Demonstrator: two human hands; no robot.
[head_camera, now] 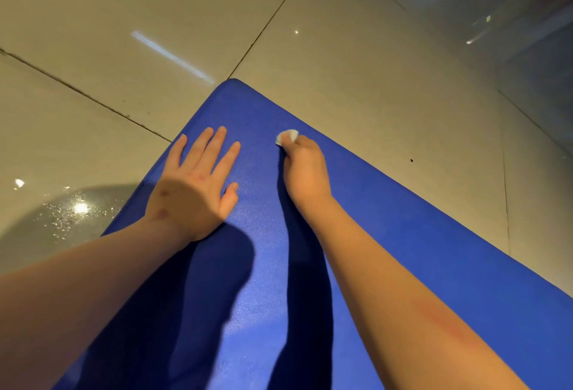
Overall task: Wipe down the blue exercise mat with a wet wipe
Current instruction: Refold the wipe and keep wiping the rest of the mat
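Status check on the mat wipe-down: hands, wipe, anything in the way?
Left hand flat on the mat. Right hand pinches the wipe against the mat near its far corner. Nothing seen in the way.

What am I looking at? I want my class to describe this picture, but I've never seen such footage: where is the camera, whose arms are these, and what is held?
There is no machine: a person wears one camera on the head, looking forward and down, so the two bare arms are the wearer's own. A blue exercise mat lies on a tiled floor, one corner pointing away. The left hand rests flat on the mat, fingers spread. The right hand has its grip closed round a small white wet wipe, held against the mat.
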